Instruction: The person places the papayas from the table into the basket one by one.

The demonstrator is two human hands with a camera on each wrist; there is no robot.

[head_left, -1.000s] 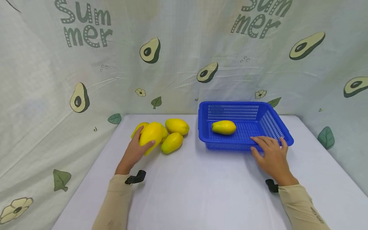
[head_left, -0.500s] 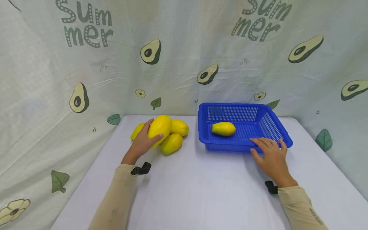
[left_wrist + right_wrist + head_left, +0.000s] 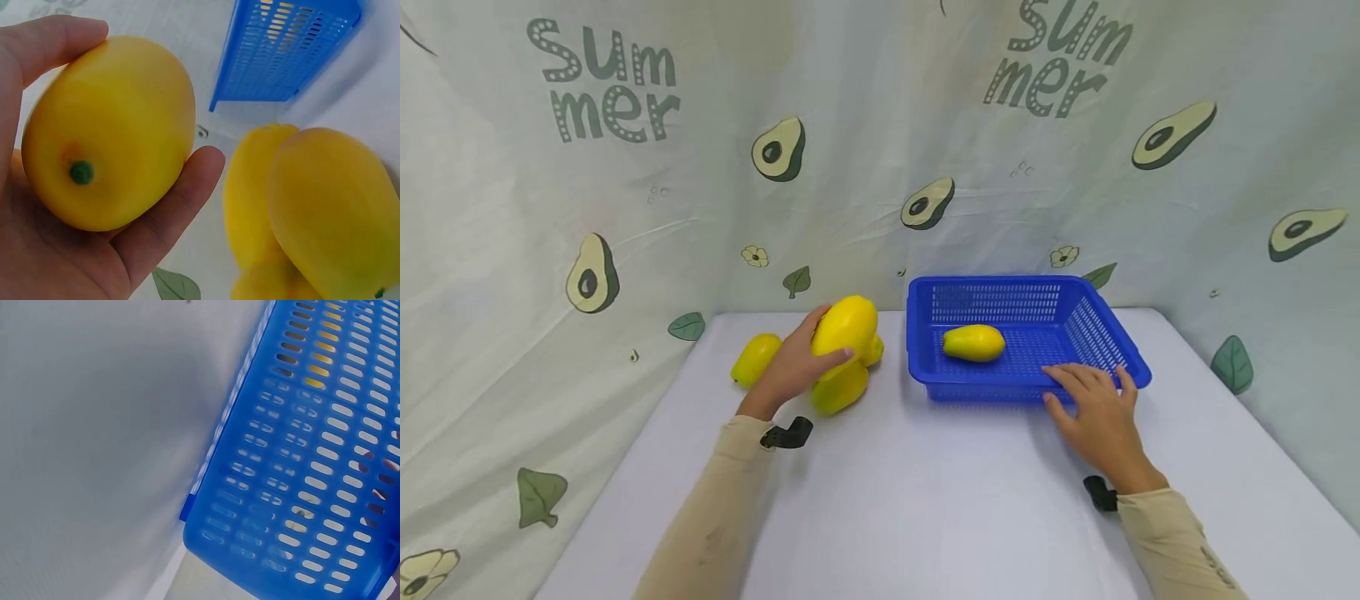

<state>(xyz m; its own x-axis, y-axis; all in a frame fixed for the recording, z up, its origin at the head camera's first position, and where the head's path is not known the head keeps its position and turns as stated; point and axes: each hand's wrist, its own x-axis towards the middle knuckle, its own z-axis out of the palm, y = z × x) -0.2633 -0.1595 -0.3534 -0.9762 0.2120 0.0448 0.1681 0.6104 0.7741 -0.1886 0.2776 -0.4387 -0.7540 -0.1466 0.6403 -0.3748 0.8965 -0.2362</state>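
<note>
My left hand (image 3: 792, 364) holds a yellow papaya (image 3: 847, 325) above the left part of the table, thumb on one side and fingers on the other. The left wrist view shows the green stem nub of this held papaya (image 3: 115, 134). Just beneath and beyond it lie more papayas (image 3: 839, 392), partly hidden by the held one. Another papaya (image 3: 757, 359) rests left of the hand. My right hand (image 3: 1101, 425) grips the front rim of a blue plastic basket (image 3: 955, 392), fingers over the rim and thumb outside. One papaya (image 3: 974, 342) lies inside the basket, toward its left.
A white cloth covers the table (image 3: 940, 500). Behind it hangs a printed curtain (image 3: 850, 225) with avocados and leaves, close to the basket's back wall. The basket's perforated side (image 3: 312, 456) fills much of the right wrist view.
My left hand has lifted the held papaya and carried it to the right, over the other papayas, uncovering the leftmost one. My right hand stays at the basket's rim. The head view has shifted slightly.
</note>
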